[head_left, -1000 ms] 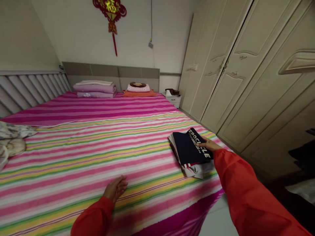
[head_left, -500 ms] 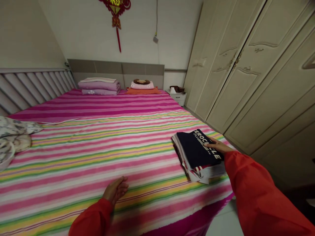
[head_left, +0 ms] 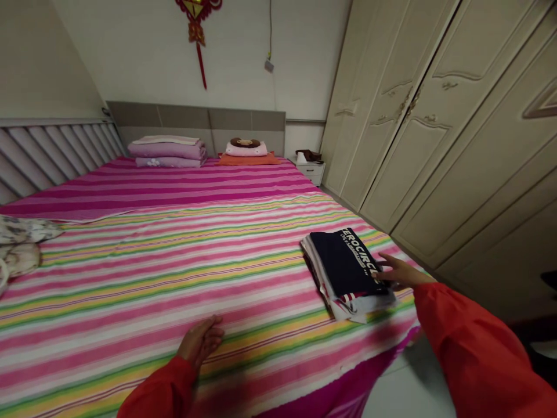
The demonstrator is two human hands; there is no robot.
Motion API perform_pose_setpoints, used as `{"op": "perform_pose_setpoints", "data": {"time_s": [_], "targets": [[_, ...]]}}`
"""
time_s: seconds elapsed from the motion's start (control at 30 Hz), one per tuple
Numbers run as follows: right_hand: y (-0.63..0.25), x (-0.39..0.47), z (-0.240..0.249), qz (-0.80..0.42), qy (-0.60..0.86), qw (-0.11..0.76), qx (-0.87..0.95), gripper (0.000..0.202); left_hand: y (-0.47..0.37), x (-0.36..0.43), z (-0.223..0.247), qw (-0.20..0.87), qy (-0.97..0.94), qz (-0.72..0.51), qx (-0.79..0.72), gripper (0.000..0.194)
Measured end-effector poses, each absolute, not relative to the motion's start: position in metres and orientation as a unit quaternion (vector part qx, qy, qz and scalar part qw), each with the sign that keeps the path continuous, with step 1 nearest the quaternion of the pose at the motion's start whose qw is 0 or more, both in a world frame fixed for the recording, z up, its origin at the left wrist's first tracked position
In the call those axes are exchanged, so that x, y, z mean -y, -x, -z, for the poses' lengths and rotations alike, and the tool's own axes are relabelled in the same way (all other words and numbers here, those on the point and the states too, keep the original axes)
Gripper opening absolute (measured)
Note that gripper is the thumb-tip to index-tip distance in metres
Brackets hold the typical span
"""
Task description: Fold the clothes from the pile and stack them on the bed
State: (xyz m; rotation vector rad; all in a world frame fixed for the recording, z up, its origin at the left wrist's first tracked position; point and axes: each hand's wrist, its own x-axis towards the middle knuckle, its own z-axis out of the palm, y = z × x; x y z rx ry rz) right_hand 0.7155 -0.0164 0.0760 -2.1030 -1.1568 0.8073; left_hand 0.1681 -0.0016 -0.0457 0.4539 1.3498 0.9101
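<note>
A stack of folded clothes [head_left: 365, 305] lies near the right edge of the bed, topped by a dark navy T-shirt [head_left: 337, 264] with white lettering. At the stack's right side is my right hand [head_left: 400, 271], its fingers spread, the tips at the shirt's edge; whether they touch the cloth I cannot tell. My left hand [head_left: 201, 339] is over the striped sheet [head_left: 174, 278], well left of the stack. Its fingers are loosely curled but apart, and nothing shows in them.
Folded purple quilts [head_left: 167, 152] and a pink pillow [head_left: 246, 150] sit by the headboard [head_left: 183, 119]. Patterned cloth [head_left: 21, 244] is bunched at the left. A cream wardrobe [head_left: 418, 157] stands along the right, beyond a small nightstand [head_left: 312, 171].
My right hand has slid from the top of the navy T-shirt to its right edge, uncovering more lettering. My left hand stays nearly where it was. The view has shifted slightly right.
</note>
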Motion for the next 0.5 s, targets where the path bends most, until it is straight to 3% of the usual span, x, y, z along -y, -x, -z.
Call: {"op": "perform_pose_setpoints", "data": {"time_s": [0.17, 0.27, 0.5], "targets": [[-0.677, -0.023, -0.087, -0.048, 0.804, 0.271, 0.527, 0.062, -0.170, 0.000, 0.046, 0.667, -0.196, -0.405, -0.593, 0.014], [-0.641, -0.051, -0.085, 0.041, 0.808, 0.238, 0.538, 0.057, -0.172, 0.000, 0.043, 0.668, -0.193, -0.408, -0.591, 0.014], [-0.633, -0.095, -0.049, -0.081, 0.839, 0.137, 0.520, 0.053, -0.173, 0.000, 0.045, 0.674, -0.181, -0.403, -0.593, 0.015]]}}
